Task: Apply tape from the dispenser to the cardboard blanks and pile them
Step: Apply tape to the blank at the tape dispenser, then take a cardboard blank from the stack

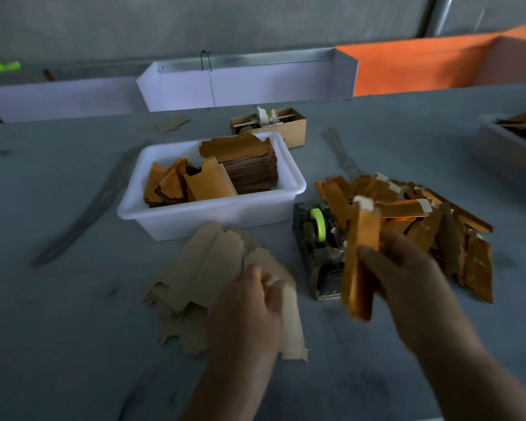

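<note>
My right hand [407, 278] grips a folded gold cardboard blank [362, 253] held upright, with a strip of pale tape at its top end. Just behind it stands the dark tape dispenser [316, 238] with a green roll. To the right of the dispenser lies a loose pile of taped gold blanks [431, 214]. My left hand [249, 311] lies on a spread of flat brown blanks [207, 268], its fingers curled over the edge of one blank [292, 329].
A white plastic tub [213, 214] behind the flat blanks holds stacked gold blanks. A small open cardboard box [289, 129] sits farther back. White and orange boards [255, 83] line the table's far edge. Another tray [507, 147] stands at the right.
</note>
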Available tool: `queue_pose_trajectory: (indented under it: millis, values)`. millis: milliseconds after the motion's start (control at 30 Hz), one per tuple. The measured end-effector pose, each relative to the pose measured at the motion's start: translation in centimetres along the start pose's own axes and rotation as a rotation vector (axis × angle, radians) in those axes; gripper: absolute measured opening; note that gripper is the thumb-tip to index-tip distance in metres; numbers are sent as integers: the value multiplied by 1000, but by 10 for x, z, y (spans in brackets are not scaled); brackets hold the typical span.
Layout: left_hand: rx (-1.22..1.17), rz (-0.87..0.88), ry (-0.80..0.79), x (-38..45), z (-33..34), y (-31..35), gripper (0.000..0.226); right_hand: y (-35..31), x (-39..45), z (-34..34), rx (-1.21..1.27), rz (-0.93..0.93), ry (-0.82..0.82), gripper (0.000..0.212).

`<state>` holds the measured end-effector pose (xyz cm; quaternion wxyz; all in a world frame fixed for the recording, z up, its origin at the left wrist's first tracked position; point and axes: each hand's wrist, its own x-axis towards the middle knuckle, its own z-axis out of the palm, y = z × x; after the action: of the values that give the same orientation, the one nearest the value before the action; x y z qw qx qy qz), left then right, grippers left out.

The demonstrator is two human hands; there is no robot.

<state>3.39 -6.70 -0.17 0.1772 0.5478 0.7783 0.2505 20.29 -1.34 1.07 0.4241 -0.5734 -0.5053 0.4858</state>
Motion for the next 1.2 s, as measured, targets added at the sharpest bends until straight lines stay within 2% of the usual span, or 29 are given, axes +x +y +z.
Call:
queue_pose_trajectory:
  millis: [67,100,200,267,333,533,700,833,900,933,1000,1033,1133,1200]
  values:
    - [426,1,108,5,3,-7,38,-11,25,-16,-41,-35,139,22]
    - [496,-19,112,9,6,-9,42,-16,40,-23,-83,-54,218,21]
    - [519,-75,54,17,15,-13,50,-26,75,-42,-303,-35,451,40]
    - [443,-97,39,23,18,-16,49,-22,80,-48,-305,-12,554,63]
    - [294,-136,28,28,16,-18,45,-11,69,-44,-337,-75,587,57]
    - [-113,-205,-13,39,4,-34,23,23,25,-22,-315,-181,441,35]
    - [-367,-182,30,36,-6,-44,21,15,2,-16,-355,-328,447,26]
    - [-579,-233,38,34,-18,-42,15,4,-23,-2,-257,-375,378,19]
    - [-783,-259,-49,29,-23,-37,10,2,-36,10,-152,-292,226,17]
    - [-890,-265,-123,25,-24,-33,6,1,-42,17,-97,-223,123,25]
    - [-1011,-249,-248,18,-25,-26,17,1,-48,30,24,-109,-63,43]
    - [-1032,-225,-276,15,-25,-23,21,1,-48,35,98,-59,-124,42]
    - [-1007,-163,-296,8,-24,-16,30,4,-45,44,266,67,-156,23]
    - [-964,-141,-274,4,-23,-11,38,8,-43,45,302,91,-127,21]
